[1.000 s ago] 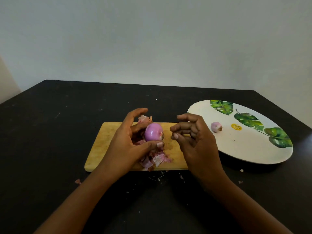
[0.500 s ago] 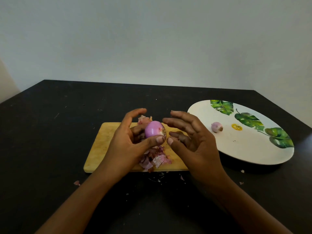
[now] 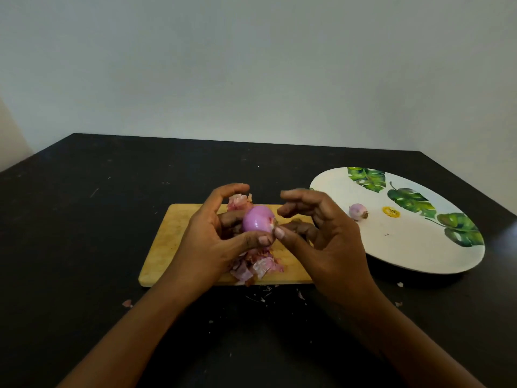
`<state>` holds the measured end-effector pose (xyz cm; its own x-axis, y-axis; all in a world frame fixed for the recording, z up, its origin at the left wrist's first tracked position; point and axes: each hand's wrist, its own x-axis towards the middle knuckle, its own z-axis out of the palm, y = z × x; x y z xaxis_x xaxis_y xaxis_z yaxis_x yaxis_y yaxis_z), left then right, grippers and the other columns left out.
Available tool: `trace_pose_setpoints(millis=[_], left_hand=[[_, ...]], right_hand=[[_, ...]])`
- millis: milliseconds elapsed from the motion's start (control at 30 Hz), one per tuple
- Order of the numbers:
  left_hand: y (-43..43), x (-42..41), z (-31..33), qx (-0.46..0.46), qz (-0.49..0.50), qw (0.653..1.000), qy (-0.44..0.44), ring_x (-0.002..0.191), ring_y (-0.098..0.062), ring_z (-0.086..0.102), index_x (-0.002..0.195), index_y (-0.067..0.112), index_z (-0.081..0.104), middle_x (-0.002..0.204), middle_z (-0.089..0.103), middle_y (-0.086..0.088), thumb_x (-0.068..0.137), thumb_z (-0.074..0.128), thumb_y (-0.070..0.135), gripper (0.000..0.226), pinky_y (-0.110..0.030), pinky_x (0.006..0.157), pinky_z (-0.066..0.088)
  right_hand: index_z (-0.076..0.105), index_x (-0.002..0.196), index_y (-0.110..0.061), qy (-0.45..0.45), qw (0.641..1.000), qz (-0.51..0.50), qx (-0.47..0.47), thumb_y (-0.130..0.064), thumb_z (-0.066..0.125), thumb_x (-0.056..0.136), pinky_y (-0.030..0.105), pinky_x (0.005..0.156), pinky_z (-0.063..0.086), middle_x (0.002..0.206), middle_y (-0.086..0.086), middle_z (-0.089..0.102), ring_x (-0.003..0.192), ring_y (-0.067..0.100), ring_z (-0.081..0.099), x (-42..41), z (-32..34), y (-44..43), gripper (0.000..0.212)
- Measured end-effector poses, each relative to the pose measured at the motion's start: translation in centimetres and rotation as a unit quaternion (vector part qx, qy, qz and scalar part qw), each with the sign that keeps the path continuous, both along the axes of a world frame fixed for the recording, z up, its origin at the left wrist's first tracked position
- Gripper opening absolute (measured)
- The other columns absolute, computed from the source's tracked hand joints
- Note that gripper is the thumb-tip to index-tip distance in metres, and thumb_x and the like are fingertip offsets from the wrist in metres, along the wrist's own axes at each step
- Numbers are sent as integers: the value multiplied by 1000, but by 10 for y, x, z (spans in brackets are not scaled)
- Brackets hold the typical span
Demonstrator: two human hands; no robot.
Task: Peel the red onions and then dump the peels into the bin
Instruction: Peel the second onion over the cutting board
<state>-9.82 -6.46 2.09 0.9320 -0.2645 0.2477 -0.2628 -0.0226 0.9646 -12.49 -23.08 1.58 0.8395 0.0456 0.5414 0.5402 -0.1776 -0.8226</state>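
My left hand point(image 3: 215, 242) grips a purple-red onion point(image 3: 256, 222) between thumb and fingers, held just above the wooden cutting board point(image 3: 170, 239). My right hand point(image 3: 327, 233) is at the onion's right end, where its thumb and a finger pinch a bit of skin at the tip; the other fingers curl above. A heap of pink peels point(image 3: 258, 266) lies on the board under the hands, and more peels point(image 3: 237, 201) sit behind the onion. A second, smaller onion point(image 3: 357, 212) lies on the plate. No bin is in view.
A large white plate with green leaf prints point(image 3: 405, 247) stands right of the board on the black table point(image 3: 84, 219). Small peel scraps point(image 3: 127, 303) are scattered on the table in front of the board. A pale wall rises behind the table.
My right hand has opened from a loose curl, moved left to the onion and taken hold of skin at its tip. My left hand has lifted and turned the onion slightly.
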Motion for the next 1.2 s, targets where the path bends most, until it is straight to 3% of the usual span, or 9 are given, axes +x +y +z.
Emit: trace_pose_setpoints(millis=[200, 400, 567, 667, 733, 800, 933, 1100, 1200], left_hand=[[5, 2, 0, 48, -15, 999, -2, 87, -11, 69, 114, 40, 46, 94, 72, -1, 45, 76, 38, 75, -22, 72, 56], [6, 4, -1, 80, -25, 996, 4, 86, -10, 70, 116, 41, 44, 96, 70, -2, 48, 75, 35, 75, -20, 67, 55], [5, 6, -6, 91, -29, 995, 5, 83, -18, 71, 118, 39, 47, 98, 70, -10, 45, 76, 46, 79, -34, 72, 58], [4, 7, -7, 88, -24, 996, 7, 79, -17, 71, 116, 39, 47, 96, 69, -11, 46, 75, 44, 75, -28, 66, 57], [2, 7, -7, 79, -19, 997, 3, 80, -15, 71, 116, 36, 47, 95, 69, -10, 49, 75, 39, 72, -23, 65, 55], [0, 6, -6, 67, -12, 998, 0, 81, -12, 70, 114, 34, 47, 95, 69, -7, 50, 74, 37, 69, -20, 65, 55], [-3, 3, -5, 39, 10, 999, -4, 83, -11, 70, 113, 35, 46, 92, 71, 1, 44, 74, 42, 75, -20, 66, 55], [-1, 3, -4, 48, 35, 998, -21, 87, 4, 65, 116, 38, 43, 95, 67, 11, 41, 76, 36, 82, -9, 66, 49], [0, 3, -5, 71, 37, 996, -37, 96, 1, 63, 121, 39, 41, 105, 66, 9, 39, 79, 39, 90, -12, 77, 51]], right_hand=[[38, 127, -38, 5, 994, -18, -107, -6, 73, 81, 15, 77, 49, 94, -13, 64, 94, 6, 62, 1, 0, -3, 66], [25, 144, -24, -59, 975, -23, -212, -3, 75, 78, 7, 74, 42, 86, -17, 61, 88, -4, 57, 2, -4, -8, 85], [26, 146, -14, -83, 960, -14, -268, -6, 70, 79, 0, 78, 35, 94, -23, 50, 89, -13, 48, 6, -10, -10, 81], [34, 135, -13, -86, 954, -26, -286, -10, 65, 80, 0, 88, 33, 118, -8, 51, 99, -12, 45, 6, -17, -10, 63], [34, 126, -19, -77, 951, -29, -296, -14, 62, 80, 7, 96, 34, 134, 0, 44, 111, 2, 48, 5, -18, -8, 54], [30, 123, -26, -56, 955, -31, -290, -16, 60, 77, 20, 100, 39, 129, 6, 51, 115, 13, 52, 3, -17, -4, 55], [32, 120, -35, -39, 980, -56, -186, -11, 53, 88, 10, 78, 44, 92, -14, 49, 86, 0, 54, 1, -12, -1, 45], [41, 110, -41, 10, 987, -124, -104, 5, 62, 85, 21, 81, 53, 87, -7, 62, 87, 8, 64, 6, -8, -7, 57], [50, 108, -37, 9, 983, -146, -110, -1, 63, 88, 23, 80, 55, 90, -11, 70, 88, 2, 67, 9, -8, -10, 44]])
